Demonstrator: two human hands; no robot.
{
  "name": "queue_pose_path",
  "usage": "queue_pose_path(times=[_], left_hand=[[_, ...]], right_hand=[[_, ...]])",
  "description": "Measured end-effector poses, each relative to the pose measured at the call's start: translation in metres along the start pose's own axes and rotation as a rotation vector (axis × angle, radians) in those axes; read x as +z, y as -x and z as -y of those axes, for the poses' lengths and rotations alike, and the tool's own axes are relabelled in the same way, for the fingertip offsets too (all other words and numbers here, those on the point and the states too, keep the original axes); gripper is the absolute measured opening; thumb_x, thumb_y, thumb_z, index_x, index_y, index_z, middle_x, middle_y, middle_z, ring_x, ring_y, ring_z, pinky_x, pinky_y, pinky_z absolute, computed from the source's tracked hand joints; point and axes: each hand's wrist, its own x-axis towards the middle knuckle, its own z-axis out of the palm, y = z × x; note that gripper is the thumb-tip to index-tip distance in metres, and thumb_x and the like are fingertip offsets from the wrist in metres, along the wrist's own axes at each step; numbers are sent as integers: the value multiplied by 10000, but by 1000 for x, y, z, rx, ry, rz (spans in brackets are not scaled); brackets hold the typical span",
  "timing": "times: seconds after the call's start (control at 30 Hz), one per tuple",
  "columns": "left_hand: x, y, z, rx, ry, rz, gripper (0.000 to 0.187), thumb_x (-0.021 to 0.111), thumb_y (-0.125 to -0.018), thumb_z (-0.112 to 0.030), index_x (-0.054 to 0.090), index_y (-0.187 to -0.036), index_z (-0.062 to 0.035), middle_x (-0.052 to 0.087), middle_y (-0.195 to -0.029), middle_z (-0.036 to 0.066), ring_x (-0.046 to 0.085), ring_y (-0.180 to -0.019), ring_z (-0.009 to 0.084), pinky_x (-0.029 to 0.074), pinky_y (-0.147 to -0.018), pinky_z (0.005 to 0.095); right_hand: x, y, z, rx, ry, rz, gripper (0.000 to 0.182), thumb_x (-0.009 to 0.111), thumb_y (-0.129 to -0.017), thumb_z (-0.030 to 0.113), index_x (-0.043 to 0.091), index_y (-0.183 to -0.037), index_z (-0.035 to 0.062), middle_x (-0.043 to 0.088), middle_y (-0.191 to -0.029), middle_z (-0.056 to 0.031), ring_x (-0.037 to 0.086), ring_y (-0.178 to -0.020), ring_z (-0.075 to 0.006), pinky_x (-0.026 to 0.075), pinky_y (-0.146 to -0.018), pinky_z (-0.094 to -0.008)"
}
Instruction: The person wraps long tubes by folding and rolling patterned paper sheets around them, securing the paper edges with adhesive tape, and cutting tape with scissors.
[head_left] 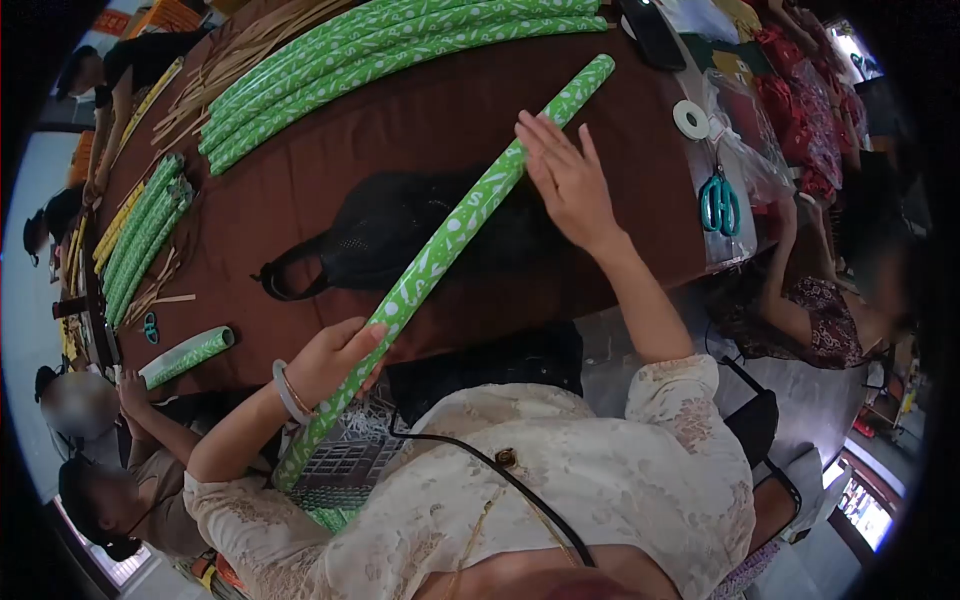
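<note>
"Largest first?"
"Brown-covered table (480,90), beneath the black bag (390,220)."
"And the long green roll (446,240)?"
"Slanted across, in front of the black bag. Left hand (325,365) grasped its lower part; right hand (570,185) lay against its upper part, fingers extended, unclenched."
"Containers?"
"Black bag: contents hidden. Grey basket (345,460), wearer's side of the black bag: pale shreds (365,422) at its top. Clear plastic bag (735,110), right of the black bag: contents unclear."
"Smallest?"
"Teal scissors (718,200), also right of it."
</note>
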Motion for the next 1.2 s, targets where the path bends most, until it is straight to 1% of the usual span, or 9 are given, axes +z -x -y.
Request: queue_pose_path(times=[0.37, 0.73, 0.83, 0.9, 0.93, 1.0, 1.1, 1.13, 1.2], left_hand=[[4, 1, 4, 12, 100, 63, 362, 401, -943, -366, 511, -968, -22, 537, -701, 34, 515, -531, 95, 439, -468, 233], [14, -5, 11, 31, 147, 89, 344, 381, -955, -331, 504, -988, -11, 524, -689, 38, 507, -527, 99, 436, -469, 237], [19, -5, 13, 33, 143, 49, 368, 386, -952, -344, 501, -973, 4, 507, -663, 27, 485, -506, 84, 413, -452, 220], [21, -8, 17, 17, 170, 44, 370, 390, -951, -344, 499, -974, 9, 504, -659, 28, 484, -506, 85, 414, -451, 222], [22, -8, 18, 18, 174, 46, 370, 390, -951, -344, 499, -974, 9, 504, -659, 28, 484, -506, 85, 414, -451, 222], [23, -9, 20, 36, 162, 49, 373, 393, -950, -346, 497, -976, 12, 502, -656, 28, 485, -506, 86, 411, -449, 221], [23, -7, 19, 37, 147, 38, 373, 391, -950, -345, 496, -976, 12, 500, -652, 28, 483, -502, 85, 406, -447, 220], [24, -6, 19, 32, 151, 37, 373, 391, -950, -345, 496, -976, 12, 500, -652, 28, 483, -502, 85, 406, -447, 220], [24, -6, 18, 28, 154, 30, 378, 394, -949, -350, 496, -974, 14, 500, -650, 29, 480, -496, 85, 403, -446, 219]], right_hand=[[2, -56, -150, 250, 85, -81, 460, 252, -950, 374, 393, -1335, 164, 342, -1404, 4, 269, -1314, -168, 81, -1076, -485], [10, -69, -159, 485, 70, -61, 497, 236, -938, 377, 291, -1382, 162, 249, -1447, -22, 238, -1325, -237, 83, -1073, -507], [11, -69, -152, 541, 3, -79, 588, 293, -915, 441, 252, -1390, 96, 240, -1448, -73, 236, -1327, -246, 88, -1071, -510], [12, -65, -147, 574, -77, -111, 756, 451, -855, 486, 193, -1393, 22, 237, -1444, -115, 249, -1321, -243, 156, -1070, -455], [10, -64, -148, 573, -73, -108, 756, 451, -855, 486, 193, -1393, 22, 237, -1444, -115, 249, -1321, -243, 156, -1070, -455], [4, -64, -150, 579, -345, -234, 877, 622, -772, 447, 203, -1378, -28, 378, -1362, -149, 365, -1252, -231, 279, -1020, -381], [1, -67, -165, 567, -596, -323, 829, 686, -747, 348, 268, -1366, -13, 540, -1212, -120, 502, -1112, -220, 370, -935, -324], [-8, -70, -158, 652, -419, -351, 733, 679, -758, 305, 349, -1334, -6, 617, -1093, -91, 572, -999, -201, 407, -884, -314], [-4, -72, -180, 614, -527, -354, 663, 662, -775, 292, 394, -1319, 23, 615, -1101, -81, 578, -987, -198, 415, -871, -312]])
